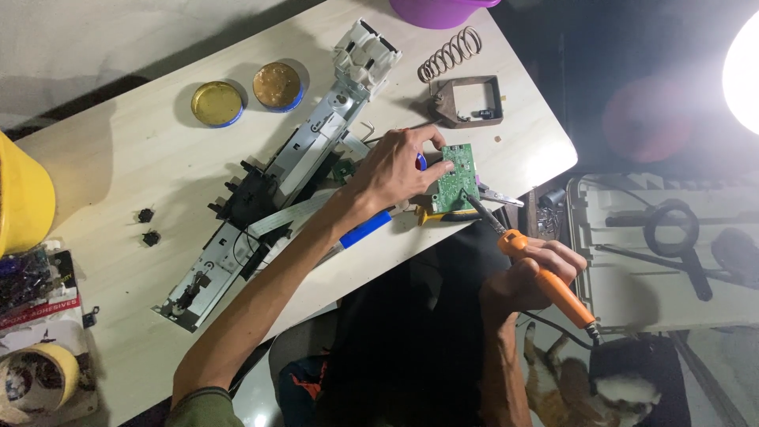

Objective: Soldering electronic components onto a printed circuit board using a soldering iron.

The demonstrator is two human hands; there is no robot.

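The left hand [393,168] lies flat over a small green circuit board [456,178] near the front edge of the bench [118,158], fingers spread and pressing on the board's left side; its grip is not clenched around anything but pins the board down. The right hand [528,273] is off the bench, just past its front edge, with its grip clenched around the orange handle of a soldering iron [545,281]. The iron's dark tip slants up to the board's lower right corner and touches it or sits just above it; which, I cannot tell. A black cord runs from the back of the handle.

Under the left wrist lies a blue-handled tool [365,229], and a yellow-handled one [431,215] sits just below the board. A long grey and white machine frame [277,178] stretches diagonally across the middle of the bench. Toward the far edge stand two round tins [217,103], one holding amber paste. Near the far right corner lie a coiled spring [451,54] and a brown square frame [468,101]. Two small black parts [148,226] sit toward the left edge, where a yellow bucket [24,198] stands.
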